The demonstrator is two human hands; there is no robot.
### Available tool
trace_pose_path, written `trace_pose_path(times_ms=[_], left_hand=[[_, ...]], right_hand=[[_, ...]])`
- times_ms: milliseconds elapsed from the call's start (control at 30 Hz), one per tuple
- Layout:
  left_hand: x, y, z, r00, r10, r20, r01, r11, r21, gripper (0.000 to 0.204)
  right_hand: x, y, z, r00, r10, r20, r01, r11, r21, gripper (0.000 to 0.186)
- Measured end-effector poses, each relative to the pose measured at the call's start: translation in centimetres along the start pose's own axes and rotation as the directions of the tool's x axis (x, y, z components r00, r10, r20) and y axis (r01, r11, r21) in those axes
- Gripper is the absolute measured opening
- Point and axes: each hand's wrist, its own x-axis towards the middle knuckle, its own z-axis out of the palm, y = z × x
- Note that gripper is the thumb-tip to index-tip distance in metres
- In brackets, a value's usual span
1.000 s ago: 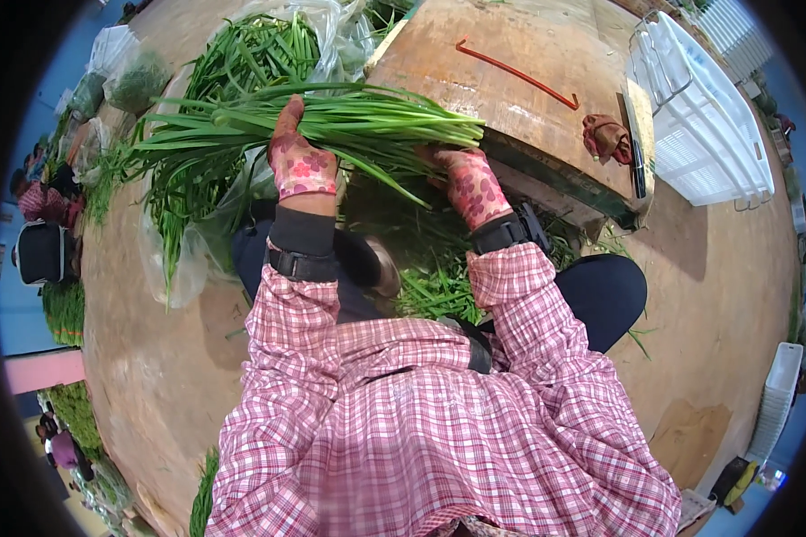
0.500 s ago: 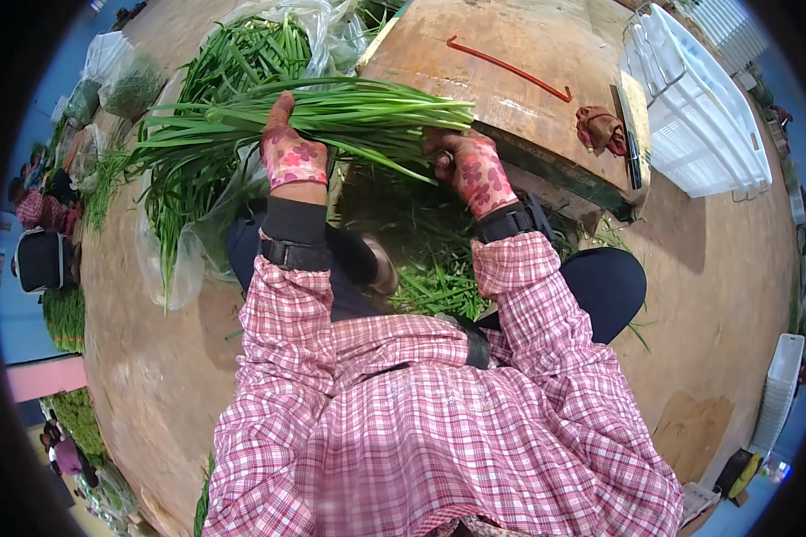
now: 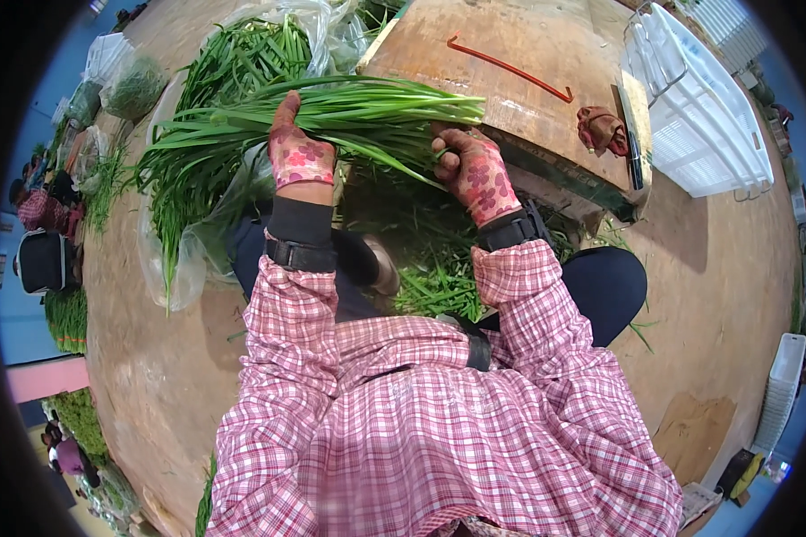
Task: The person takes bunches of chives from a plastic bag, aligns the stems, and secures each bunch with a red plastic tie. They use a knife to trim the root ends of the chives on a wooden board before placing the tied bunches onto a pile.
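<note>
A long bundle of green garlic chives point(image 3: 385, 106) lies crosswise in front of me, pale cut ends to the right and leaves drooping left. My left hand point(image 3: 301, 154), in a flowered fingerless covering, is closed around its middle with the thumb on top. Just under the cut ends is my right hand point(image 3: 476, 174), its fingers curled together beside the lower stems. A small green bit shows at those fingertips; what they pinch is too small to make out. More chives point(image 3: 251, 58) are heaped in a clear plastic bag point(image 3: 331, 40) behind the bundle.
A low wooden table point(image 3: 528, 40) stands ahead to the right, bearing a thin red rod point(image 3: 510, 67), a crumpled brown cloth point(image 3: 602, 131) and a dark knife-like tool point(image 3: 634, 148). White plastic crates point(image 3: 703, 116) stand beyond it. Chive scraps point(image 3: 439, 288) litter the floor between my legs.
The chive bundle has shifted slightly to the right with my left hand. My right hand's fingers have moved a little, staying curled near the cut ends.
</note>
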Motion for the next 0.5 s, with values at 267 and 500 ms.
trace_pose_path(times_ms=[267, 500], left_hand=[[0.7, 0.7, -1.6, 0.973, 0.206, 0.107, -0.232, 0.821, 0.521, 0.033], [3.8, 0.6, -5.1, 0.885, 0.427, 0.188, -0.464, 0.762, 0.451, 0.032]], right_hand=[[-1.1, -2.6, -3.0, 0.970, -0.235, -0.065, 0.223, 0.962, -0.160, 0.008], [-1.6, -2.0, -7.1, 0.976, -0.217, -0.026, 0.159, 0.786, -0.598, 0.029]])
